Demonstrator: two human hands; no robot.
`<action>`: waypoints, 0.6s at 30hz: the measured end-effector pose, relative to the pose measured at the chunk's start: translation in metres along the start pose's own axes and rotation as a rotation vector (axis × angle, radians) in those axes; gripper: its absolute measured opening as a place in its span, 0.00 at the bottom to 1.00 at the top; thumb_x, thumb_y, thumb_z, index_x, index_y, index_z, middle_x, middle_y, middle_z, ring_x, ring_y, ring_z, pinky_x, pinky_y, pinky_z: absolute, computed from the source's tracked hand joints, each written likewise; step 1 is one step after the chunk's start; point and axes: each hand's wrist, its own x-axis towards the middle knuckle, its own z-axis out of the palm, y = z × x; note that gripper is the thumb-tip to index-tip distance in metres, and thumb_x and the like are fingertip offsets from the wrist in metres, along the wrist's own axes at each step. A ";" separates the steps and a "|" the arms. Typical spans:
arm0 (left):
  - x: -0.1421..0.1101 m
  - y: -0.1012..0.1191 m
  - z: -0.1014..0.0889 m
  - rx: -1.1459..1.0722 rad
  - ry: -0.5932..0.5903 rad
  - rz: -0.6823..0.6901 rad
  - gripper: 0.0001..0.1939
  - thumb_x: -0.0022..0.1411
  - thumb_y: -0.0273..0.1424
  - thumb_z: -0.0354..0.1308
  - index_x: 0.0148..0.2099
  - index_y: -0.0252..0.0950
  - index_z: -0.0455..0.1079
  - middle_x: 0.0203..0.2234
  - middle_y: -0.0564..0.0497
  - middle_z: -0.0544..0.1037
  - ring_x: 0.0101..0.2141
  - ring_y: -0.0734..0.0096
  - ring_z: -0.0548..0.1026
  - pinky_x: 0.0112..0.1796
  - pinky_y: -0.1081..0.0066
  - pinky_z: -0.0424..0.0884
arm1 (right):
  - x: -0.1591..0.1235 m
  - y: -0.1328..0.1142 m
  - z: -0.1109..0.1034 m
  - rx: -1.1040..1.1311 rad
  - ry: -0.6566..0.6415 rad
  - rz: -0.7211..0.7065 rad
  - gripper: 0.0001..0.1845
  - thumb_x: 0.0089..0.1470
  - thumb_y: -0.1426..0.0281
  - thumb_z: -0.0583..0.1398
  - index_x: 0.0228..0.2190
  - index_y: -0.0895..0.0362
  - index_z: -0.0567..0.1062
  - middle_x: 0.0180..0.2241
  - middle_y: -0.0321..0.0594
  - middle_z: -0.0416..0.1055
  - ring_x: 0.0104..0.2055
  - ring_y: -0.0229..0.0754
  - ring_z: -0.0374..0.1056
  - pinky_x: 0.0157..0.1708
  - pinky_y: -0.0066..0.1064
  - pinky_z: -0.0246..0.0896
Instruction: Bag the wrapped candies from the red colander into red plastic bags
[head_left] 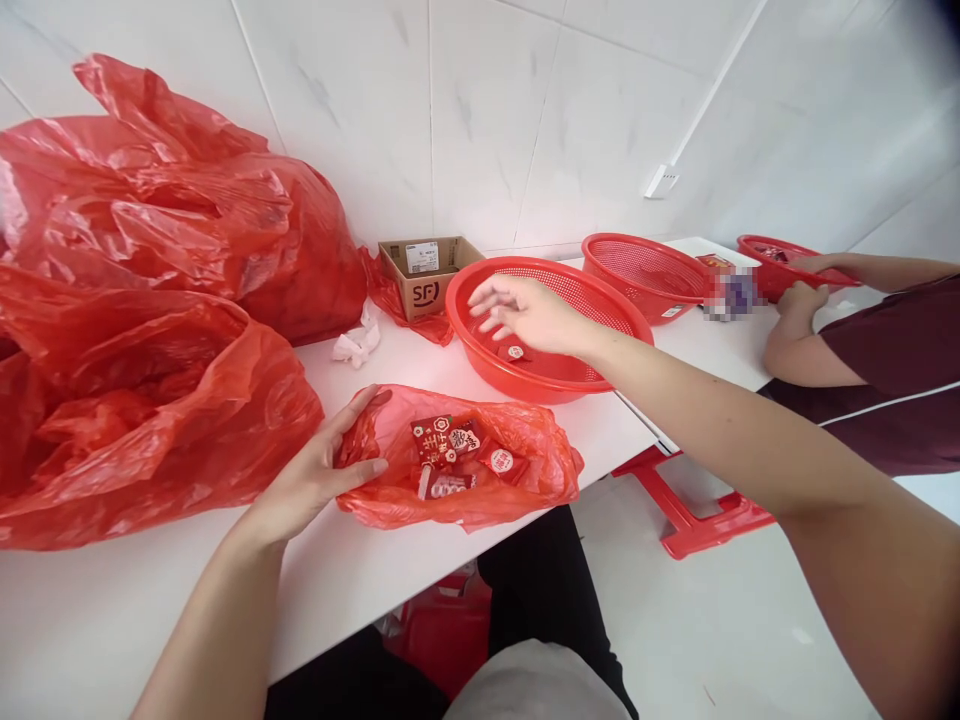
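Note:
My left hand (322, 475) grips the left rim of a red plastic bag (487, 510), its thumb inside the mouth and its fingers along the outer side. The bag lies open on the white table, and several small wrapped snack packets (437, 443) show inside. Over a round red plastic basket (487, 365) hangs my right hand (517, 310), fingers apart, with nothing seen in them. At the bottom of that basket lies a small red packet (514, 353). Part of the basket's inside is hidden by my hand and forearm.
Large red plastic bags (187, 240) fill the left side. A cardboard box (427, 275) and a crumpled white tissue (357, 340) stand behind the bag. To the right are a second basket (645, 265), a co-worker's hands at a third basket (761, 270), and a red stool (705, 525).

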 end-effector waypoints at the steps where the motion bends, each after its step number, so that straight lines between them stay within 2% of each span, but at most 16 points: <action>1: 0.000 0.000 0.000 0.000 -0.002 0.005 0.45 0.57 0.43 0.66 0.72 0.49 0.50 0.72 0.53 0.49 0.69 0.54 0.49 0.66 0.58 0.49 | 0.007 0.011 -0.005 -0.158 0.022 0.035 0.19 0.60 0.80 0.52 0.50 0.54 0.70 0.54 0.46 0.71 0.52 0.45 0.71 0.51 0.41 0.69; 2: 0.000 0.000 0.000 -0.001 -0.008 0.008 0.45 0.57 0.43 0.66 0.72 0.49 0.50 0.72 0.53 0.50 0.69 0.53 0.49 0.66 0.58 0.50 | 0.012 0.022 -0.010 -0.311 -0.017 0.087 0.21 0.59 0.79 0.55 0.53 0.54 0.69 0.56 0.47 0.70 0.55 0.48 0.68 0.55 0.43 0.66; 4: 0.000 0.000 0.000 -0.005 -0.021 0.009 0.44 0.57 0.42 0.66 0.71 0.50 0.51 0.72 0.54 0.49 0.69 0.53 0.49 0.66 0.58 0.50 | 0.017 0.041 -0.016 -0.528 -0.205 0.214 0.27 0.54 0.75 0.62 0.56 0.53 0.68 0.59 0.48 0.67 0.59 0.55 0.64 0.57 0.47 0.62; 6: 0.000 0.000 -0.001 -0.005 -0.032 0.004 0.43 0.57 0.42 0.66 0.71 0.52 0.52 0.72 0.56 0.49 0.70 0.55 0.48 0.66 0.60 0.50 | 0.014 0.051 -0.015 -0.588 -0.365 0.316 0.28 0.49 0.73 0.66 0.53 0.52 0.71 0.57 0.49 0.68 0.57 0.59 0.66 0.54 0.50 0.64; 9: 0.001 -0.001 -0.001 0.005 -0.044 0.007 0.44 0.57 0.42 0.66 0.71 0.52 0.51 0.72 0.57 0.47 0.70 0.56 0.45 0.66 0.61 0.49 | 0.009 0.055 -0.006 -0.561 -0.402 0.358 0.12 0.49 0.74 0.65 0.38 0.53 0.77 0.45 0.47 0.75 0.50 0.59 0.70 0.51 0.50 0.66; 11: 0.002 0.000 -0.001 0.015 -0.045 0.012 0.44 0.58 0.41 0.66 0.71 0.51 0.51 0.72 0.56 0.47 0.70 0.56 0.45 0.66 0.60 0.48 | 0.010 0.054 -0.003 -0.521 -0.394 0.361 0.05 0.51 0.76 0.63 0.31 0.55 0.76 0.39 0.47 0.76 0.48 0.57 0.71 0.50 0.48 0.66; 14: 0.001 -0.001 -0.001 0.015 -0.034 0.006 0.43 0.58 0.42 0.65 0.71 0.51 0.51 0.72 0.56 0.48 0.70 0.56 0.48 0.66 0.60 0.49 | 0.017 0.052 -0.010 -0.419 -0.357 0.341 0.03 0.55 0.75 0.61 0.32 0.56 0.73 0.39 0.45 0.77 0.43 0.50 0.74 0.45 0.42 0.71; 16: 0.001 -0.001 -0.001 0.012 -0.032 0.002 0.44 0.58 0.42 0.65 0.72 0.51 0.50 0.72 0.55 0.49 0.69 0.55 0.50 0.65 0.60 0.52 | 0.017 0.046 -0.022 -0.214 -0.318 0.290 0.02 0.57 0.73 0.61 0.35 0.56 0.71 0.42 0.45 0.78 0.40 0.44 0.76 0.41 0.36 0.74; 18: 0.001 -0.001 -0.001 0.015 -0.037 0.004 0.44 0.58 0.42 0.65 0.72 0.50 0.49 0.72 0.54 0.48 0.69 0.54 0.50 0.64 0.60 0.54 | 0.010 0.034 -0.033 0.086 -0.315 0.209 0.07 0.56 0.70 0.63 0.36 0.57 0.70 0.43 0.46 0.78 0.38 0.40 0.76 0.38 0.31 0.74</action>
